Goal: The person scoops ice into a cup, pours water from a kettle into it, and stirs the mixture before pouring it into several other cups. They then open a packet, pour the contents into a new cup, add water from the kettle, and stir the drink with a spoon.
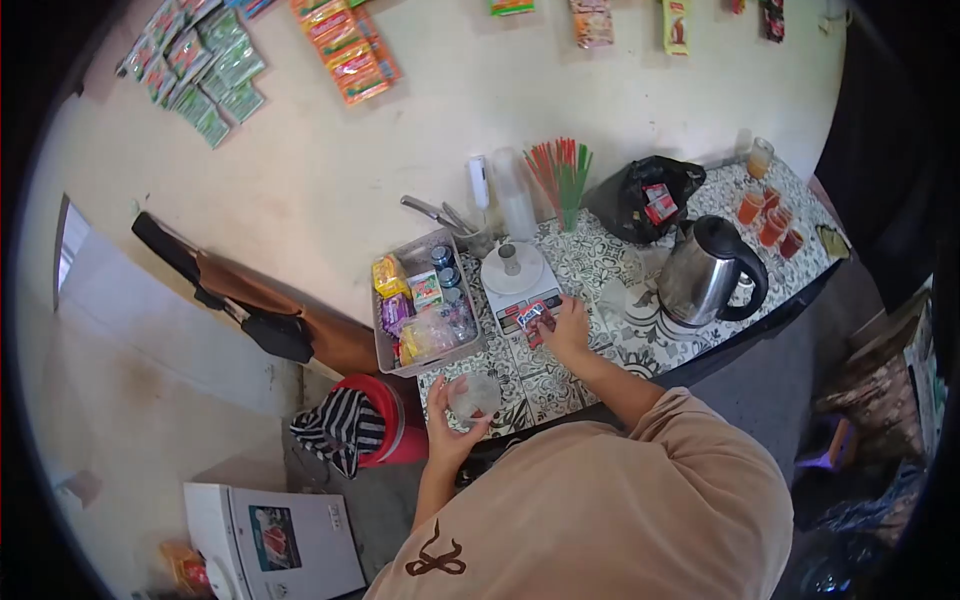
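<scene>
My left hand (452, 430) is wrapped round a clear plastic cup (476, 394) at the table's near left edge. Between the fingers of my right hand (567, 326) is a small red and blue sachet (534, 317), held over the front of a white kitchen scale (515, 282). A small metal cup (509, 258) stands on the scale's round plate. Whether the sachet is torn cannot be made out.
A grey basket (392, 352) of packets and jars stands left of the scale. Behind are straws (563, 185), stacked clear cups (513, 195) and a black bag (622, 205). A steel kettle (700, 270) and several glasses (750, 208) occupy the right side.
</scene>
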A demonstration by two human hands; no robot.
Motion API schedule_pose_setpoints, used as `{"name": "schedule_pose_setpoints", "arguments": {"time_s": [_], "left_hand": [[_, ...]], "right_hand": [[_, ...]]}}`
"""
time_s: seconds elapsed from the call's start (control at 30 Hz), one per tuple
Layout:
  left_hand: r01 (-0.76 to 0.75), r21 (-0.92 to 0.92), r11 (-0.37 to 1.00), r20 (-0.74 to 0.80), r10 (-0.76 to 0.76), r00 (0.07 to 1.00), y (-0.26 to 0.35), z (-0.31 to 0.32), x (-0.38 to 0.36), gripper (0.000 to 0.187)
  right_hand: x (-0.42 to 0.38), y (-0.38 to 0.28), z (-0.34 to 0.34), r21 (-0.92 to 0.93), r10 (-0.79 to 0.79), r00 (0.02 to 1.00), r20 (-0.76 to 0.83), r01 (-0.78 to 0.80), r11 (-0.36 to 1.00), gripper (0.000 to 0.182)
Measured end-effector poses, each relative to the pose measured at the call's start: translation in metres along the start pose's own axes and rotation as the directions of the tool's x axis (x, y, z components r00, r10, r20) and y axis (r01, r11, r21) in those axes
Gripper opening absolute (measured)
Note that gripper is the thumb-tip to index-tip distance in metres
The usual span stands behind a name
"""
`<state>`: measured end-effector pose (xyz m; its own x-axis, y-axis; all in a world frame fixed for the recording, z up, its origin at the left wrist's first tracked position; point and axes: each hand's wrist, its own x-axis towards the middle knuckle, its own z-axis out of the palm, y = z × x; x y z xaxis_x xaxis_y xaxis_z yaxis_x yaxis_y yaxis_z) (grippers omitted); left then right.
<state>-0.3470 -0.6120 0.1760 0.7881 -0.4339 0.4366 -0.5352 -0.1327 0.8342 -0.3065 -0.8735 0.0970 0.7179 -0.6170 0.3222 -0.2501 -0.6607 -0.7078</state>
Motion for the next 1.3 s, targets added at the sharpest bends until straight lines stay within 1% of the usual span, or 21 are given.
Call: {"name": "schedule_pose_setpoints", "arguments": {"time_s": [0.03, 0.07, 0.13, 0.17, 0.2, 0.27, 0.33, 0.4, 0.43, 0.53, 0.57, 0.67, 0.73, 0.8, 0.87, 0.93, 1.0, 1.1, 1.2, 1.23, 1.3], "left_hand": [[-0.008, 0.009, 1.000, 0.011, 0.008, 1.000, 0.000, 0.002, 0.001, 0.096], [-0.018, 0.017, 1.000, 0.020, 0.017, 1.000, 0.001, 0.003, 0.003, 0.096], [-0.021, 0.013, 1.000, 0.024, 0.021, 0.999, 0.002, 0.007, 0.009, 0.095], [-0.015, -0.002, 1.000, 0.019, 0.015, 1.000, 0.004, 0.010, 0.013, 0.093], [-0.007, -0.018, 1.000, 0.014, 0.007, 1.000, 0.005, 0.014, 0.015, 0.092], [-0.017, -0.021, 1.000, 0.035, 0.018, 0.999, 0.006, 0.021, 0.021, 0.093], [-0.018, -0.047, 0.999, 0.057, 0.021, 0.998, 0.010, 0.029, 0.030, 0.094], [-0.006, -0.094, 0.996, 0.085, 0.014, 0.996, 0.015, 0.036, 0.037, 0.095], [-0.100, -0.011, 0.995, 0.117, 0.100, 0.988, 0.012, 0.038, 0.042, 0.097], [-0.056, -0.091, 0.994, 0.110, 0.066, 0.992, 0.017, 0.048, 0.053, 0.098], [-0.012, -0.120, 0.993, 0.113, 0.026, 0.993, 0.019, 0.051, 0.057, 0.099], [-0.023, -0.094, 0.995, 0.167, 0.039, 0.985, 0.019, 0.059, 0.065, 0.102], [-0.030, -0.097, 0.995, 0.179, 0.047, 0.983, 0.022, 0.066, 0.068, 0.102], [-0.043, -0.075, 0.996, 0.192, 0.057, 0.980, 0.024, 0.069, 0.070, 0.102], [-0.034, -0.038, 0.999, 0.192, 0.041, 0.980, 0.025, 0.070, 0.069, 0.102], [-0.012, -0.027, 1.000, 0.188, 0.017, 0.982, 0.027, 0.069, 0.068, 0.102], [0.023, -0.044, 0.999, 0.178, -0.015, 0.984, 0.028, 0.068, 0.067, 0.102], [0.050, -0.093, 0.994, 0.148, -0.035, 0.988, 0.023, 0.065, 0.063, 0.101], [0.046, -0.113, 0.993, 0.122, -0.032, 0.992, 0.021, 0.062, 0.059, 0.100], [0.032, -0.119, 0.992, 0.119, -0.018, 0.993, 0.019, 0.061, 0.057, 0.100], [0.010, -0.136, 0.991, 0.116, 0.006, 0.993, 0.015, 0.060, 0.054, 0.101]], "right_hand": [[0.002, 0.000, -0.005, 0.236, -0.087, 0.994, -0.072, 0.101, 0.966, 0.060], [0.001, 0.002, -0.015, 0.218, -0.153, 0.975, -0.162, 0.186, 0.958, 0.060], [0.002, -0.015, -0.066, 0.152, -0.283, 0.902, -0.326, 0.346, 0.926, 0.062], [0.006, 0.002, -0.072, 0.069, -0.366, 0.783, -0.503, 0.458, 0.886, 0.063], [0.009, 0.025, -0.082, -0.039, -0.437, 0.625, -0.647, 0.545, 0.837, 0.064], [0.012, 0.064, -0.111, -0.112, -0.372, 0.624, -0.688, 0.415, 0.903, 0.066], [0.009, 0.088, -0.147, -0.188, -0.245, 0.693, -0.678, 0.159, 0.969, 0.065], [0.005, 0.111, -0.167, -0.153, -0.060, 0.774, -0.630, -0.048, 0.987, 0.064], [0.005, 0.122, -0.175, -0.136, 0.040, 0.798, -0.601, -0.152, 0.979, 0.064], [0.028, 0.147, -0.183, -0.022, 0.125, 0.721, -0.682, -0.191, 0.981, 0.067], [0.038, 0.154, -0.188, 0.007, 0.116, 0.673, -0.730, -0.162, 0.987, 0.065], [0.061, 0.181, -0.208, 0.259, 0.267, 0.805, -0.529, -0.146, 0.955, 0.058], [0.072, 0.199, -0.220, 0.448, 0.288, 0.838, -0.464, -0.059, 0.892, 0.053], [0.081, 0.209, -0.226, 0.618, 0.294, 0.871, -0.395, 0.015, 0.786, 0.048], [0.082, 0.212, -0.227, 0.634, 0.180, 0.908, -0.377, 0.111, 0.765, 0.050], [0.081, 0.199, -0.233, 0.653, 0.138, 0.914, -0.381, 0.161, 0.740, 0.051], [0.079, 0.179, -0.240, 0.673, 0.167, 0.900, -0.402, 0.167, 0.721, 0.053], [0.077, 0.155, -0.248, 0.639, 0.122, 0.880, -0.460, 0.232, 0.734, 0.058], [0.069, 0.149, -0.242, 0.659, 0.171, 0.853, -0.493, 0.238, 0.713, 0.062], [0.064, 0.144, -0.242, 0.641, 0.130, 0.841, -0.525, 0.290, 0.711, 0.066], [0.056, 0.135, -0.242, 0.630, 0.142, 0.813, -0.565, 0.314, 0.710, 0.072]]}}
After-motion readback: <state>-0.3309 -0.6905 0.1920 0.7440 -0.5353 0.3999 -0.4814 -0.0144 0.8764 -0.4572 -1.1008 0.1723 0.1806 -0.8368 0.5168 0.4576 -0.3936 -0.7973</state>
